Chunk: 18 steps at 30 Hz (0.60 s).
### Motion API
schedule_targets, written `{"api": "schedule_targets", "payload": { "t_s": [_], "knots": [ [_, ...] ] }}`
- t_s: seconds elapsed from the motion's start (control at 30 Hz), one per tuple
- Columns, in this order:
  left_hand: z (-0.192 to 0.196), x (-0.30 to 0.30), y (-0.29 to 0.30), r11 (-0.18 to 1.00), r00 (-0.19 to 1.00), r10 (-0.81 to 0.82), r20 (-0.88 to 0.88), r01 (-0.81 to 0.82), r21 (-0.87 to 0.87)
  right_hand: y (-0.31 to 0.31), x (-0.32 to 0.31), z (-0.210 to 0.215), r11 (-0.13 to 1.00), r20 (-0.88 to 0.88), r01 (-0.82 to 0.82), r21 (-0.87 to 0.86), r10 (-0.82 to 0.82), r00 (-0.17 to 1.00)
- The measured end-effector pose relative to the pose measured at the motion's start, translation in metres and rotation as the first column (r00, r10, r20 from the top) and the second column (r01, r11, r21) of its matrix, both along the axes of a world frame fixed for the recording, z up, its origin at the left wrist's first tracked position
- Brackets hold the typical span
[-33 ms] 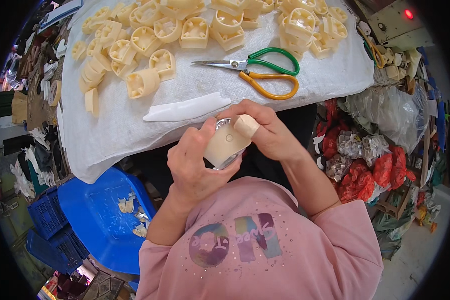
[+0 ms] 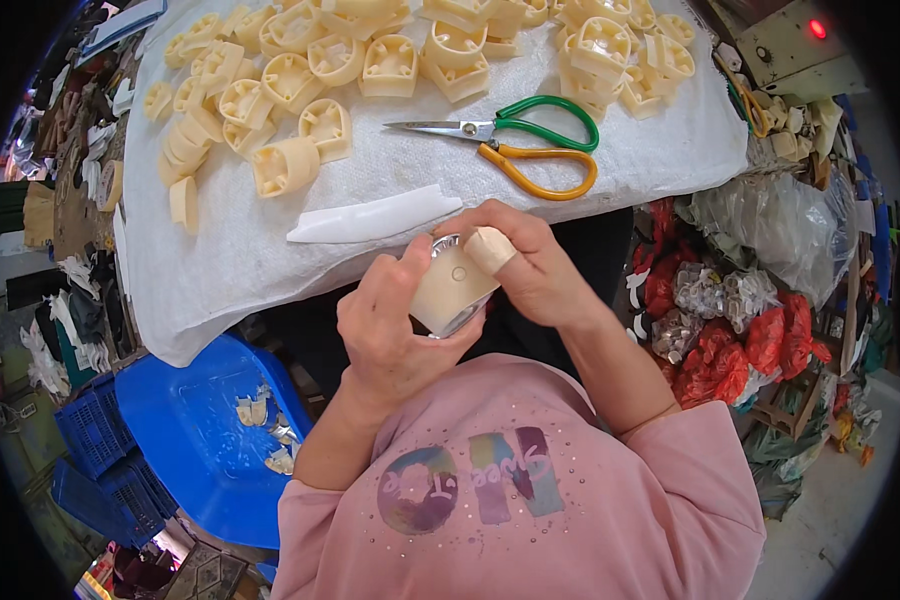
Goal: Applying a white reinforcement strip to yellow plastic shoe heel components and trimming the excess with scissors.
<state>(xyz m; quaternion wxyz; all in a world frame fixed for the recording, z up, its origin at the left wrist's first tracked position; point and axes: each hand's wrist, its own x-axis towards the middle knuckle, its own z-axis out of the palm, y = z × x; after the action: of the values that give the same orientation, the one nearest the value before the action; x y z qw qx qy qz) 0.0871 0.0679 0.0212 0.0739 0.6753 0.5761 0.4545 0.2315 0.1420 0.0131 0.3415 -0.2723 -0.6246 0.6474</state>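
Observation:
A cream plastic block [image 2: 448, 290], shaped like a shoe heel with one rounded end, is held between my two hands, in front of my shirt at the table's near edge. Shiny silver material shows around its side. My left hand [image 2: 382, 318] wraps it from the left, fingers closed around the side. From the right, my right hand [image 2: 535, 265] presses at its upper edge; the thumb, covered in beige tape, lies on the block's corner. Just beyond lies a curved white strip [image 2: 370, 217]. Scissors [image 2: 480, 130] with one green and one orange handle rest farther back, blades pointing left.
Many similar cream blocks [image 2: 290, 82] are heaped across the far side of the white cloth-covered table [image 2: 660, 160]. Below left stands a blue basin [image 2: 195, 410] with a few scraps inside. Red and clear plastic bags [image 2: 715, 355] pile up at the right.

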Motion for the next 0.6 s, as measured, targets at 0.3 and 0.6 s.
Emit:
{"api": "schedule_targets", "payload": {
  "t_s": [0.3,0.6],
  "knots": [
    [-0.009,0.0,0.011,0.982,0.993,0.09,-0.07,-0.077,0.173,-0.012,-0.005,-0.009,0.944,-0.095,0.09,-0.318,-0.126,0.988],
    [-0.013,0.005,0.012,0.958,0.977,0.207,-0.043,-0.194,0.211,-0.026,-0.023,0.002,0.961,0.115,0.26,0.092,-0.27,0.956]
  ]
}}
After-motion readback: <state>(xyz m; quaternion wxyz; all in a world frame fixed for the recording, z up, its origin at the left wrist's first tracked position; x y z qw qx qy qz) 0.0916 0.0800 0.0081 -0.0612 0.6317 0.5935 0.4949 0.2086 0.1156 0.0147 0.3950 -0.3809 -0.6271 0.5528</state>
